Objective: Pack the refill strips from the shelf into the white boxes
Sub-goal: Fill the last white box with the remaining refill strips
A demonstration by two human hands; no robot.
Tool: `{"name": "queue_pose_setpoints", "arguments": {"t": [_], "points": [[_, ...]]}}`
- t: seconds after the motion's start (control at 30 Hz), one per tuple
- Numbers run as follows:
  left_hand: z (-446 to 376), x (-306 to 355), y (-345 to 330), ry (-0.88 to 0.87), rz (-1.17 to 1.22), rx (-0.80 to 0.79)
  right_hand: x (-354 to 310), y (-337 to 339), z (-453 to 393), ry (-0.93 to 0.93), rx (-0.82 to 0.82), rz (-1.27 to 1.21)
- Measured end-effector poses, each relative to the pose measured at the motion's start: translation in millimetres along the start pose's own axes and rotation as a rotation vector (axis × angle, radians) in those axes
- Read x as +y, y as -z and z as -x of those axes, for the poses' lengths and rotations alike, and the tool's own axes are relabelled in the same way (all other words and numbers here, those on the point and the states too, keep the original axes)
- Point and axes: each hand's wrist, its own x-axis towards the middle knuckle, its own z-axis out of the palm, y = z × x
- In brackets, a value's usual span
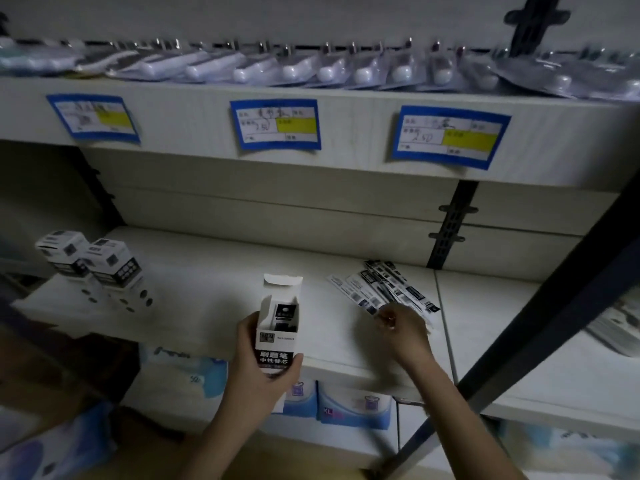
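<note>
refill strips (384,289) on shelf (207,271) — right grip (403,329) pinching 1, left grip (258,368) around open white box (277,327)

Interior of a stationery shop, dimly lit. White display shelving (214,271) on dark slotted uprights (450,223); blue-bordered price labels (275,124) with yellow fields and handwritten prices fixed along the upper shelf edge (346,154). Blister-packed goods (332,69) ranged in a row above; blue-and-white packets (353,407) stocked below.
</note>
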Motion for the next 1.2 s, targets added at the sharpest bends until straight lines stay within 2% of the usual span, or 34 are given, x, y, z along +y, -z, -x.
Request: {"name": "queue_pose_setpoints", "arguments": {"t": [0.1, 0.2, 0.33, 0.47, 0.57, 0.7, 0.8, 1.0, 1.13, 1.2], "points": [[-0.2, 5.8, 9.5, 0.015, -0.012, -0.011, -8.6, -6.7, -25.4, 0.015, -0.007, 0.115], [-1.9, 8.5, 17.1, 0.03, -0.02, -0.02, -18.1, -13.6, -44.8, 0.225, -0.052, 0.322], [-4.3, 14.1, 26.9, 0.053, -0.007, -0.051, -38.0, -17.7, -71.0, 0.5, -0.261, 0.713], [-5.3, 15.7, 35.3, 0.094, 0.03, -0.071, -44.8, -25.8, -91.8, 0.571, -0.435, 0.909], [-5.1, 14.0, 40.8, 0.132, 0.064, -0.077, -46.5, -30.9, -97.4, 0.559, -0.402, 0.918], [-6.6, 11.7, 42.9, 0.161, 0.07, -0.077, -55.9, -37.8, -88.6, 0.434, -0.278, 0.813], [-9.2, 13.1, 41.9, 0.16, 0.068, -0.079, -57.5, -42.7, -84.1, 0.342, -0.215, 0.825], [-15.2, 16.1, 41.7, 0.137, 0.043, -0.074, -46.0, -46.2, -77.2, 0.336, -0.163, 0.887], [-17.8, 17.6, 41.5, 0.127, 0.045, -0.093, -59.0, -24.3, -58.3, 0.354, -0.218, 0.661], [-20.4, 16.9, 41.1, 0.128, 0.041, -0.102, -57.5, -20.7, -60.4, 0.282, -0.222, 0.452]]}}
